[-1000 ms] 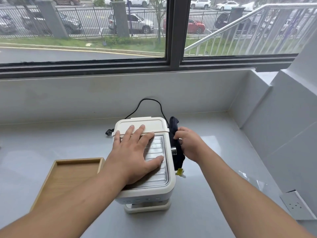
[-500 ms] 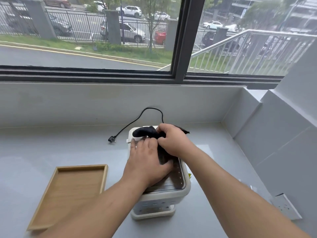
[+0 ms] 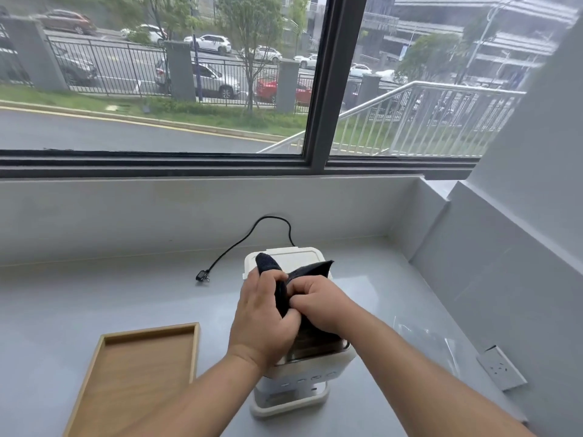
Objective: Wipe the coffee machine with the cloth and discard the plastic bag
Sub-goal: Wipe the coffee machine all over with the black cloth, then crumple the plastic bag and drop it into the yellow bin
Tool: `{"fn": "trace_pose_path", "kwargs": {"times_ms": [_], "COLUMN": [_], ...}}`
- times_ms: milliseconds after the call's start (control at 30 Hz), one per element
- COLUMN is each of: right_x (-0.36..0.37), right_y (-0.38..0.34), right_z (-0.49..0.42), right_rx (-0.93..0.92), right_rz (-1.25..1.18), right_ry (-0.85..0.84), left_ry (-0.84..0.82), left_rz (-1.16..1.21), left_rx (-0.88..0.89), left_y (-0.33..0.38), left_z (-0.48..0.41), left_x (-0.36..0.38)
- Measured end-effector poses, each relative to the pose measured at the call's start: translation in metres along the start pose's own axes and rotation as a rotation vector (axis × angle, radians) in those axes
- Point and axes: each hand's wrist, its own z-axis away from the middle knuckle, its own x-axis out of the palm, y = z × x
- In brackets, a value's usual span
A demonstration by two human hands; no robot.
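A white coffee machine [image 3: 299,378] stands on the grey counter, its front facing me. A dark cloth [image 3: 295,272] lies bunched over its top. My left hand [image 3: 263,320] and my right hand [image 3: 318,305] both grip the cloth, close together above the machine's metal top plate. A clear plastic bag [image 3: 422,337] lies flat on the counter to the right of the machine, hard to make out.
An empty wooden tray [image 3: 138,370] sits at the left front. The machine's black power cord [image 3: 239,244] trails unplugged behind it to the left. A white wall socket [image 3: 501,367] is at the right. Grey walls close the back and right side.
My right hand brought the cloth from the machine's right side onto its top. My left hand lifted off the top plate and now also grips the cloth. The view tilted up.
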Motion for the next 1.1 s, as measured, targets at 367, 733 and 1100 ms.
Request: {"fn": "trace_pose_path", "kwargs": {"times_ms": [367, 733, 1100], "right_x": [0.013, -0.01, -0.019], "right_y": [-0.028, -0.027, 0.003], "right_z": [0.042, 0.101, 0.156], "right_rx": [-0.179, 0.102, 0.292], "right_rz": [0.544, 0.844, 0.855], "right_ry": [0.25, 0.494, 0.537], "left_ry": [-0.288, -0.442, -0.5], "left_rz": [-0.332, -0.534, -0.513], "left_rx": [0.001, 0.313, 0.461], "left_y": [-0.01, 0.019, 0.063], "left_z": [-0.016, -0.021, -0.016], "left_x": [-0.083, -0.077, -0.038]}}
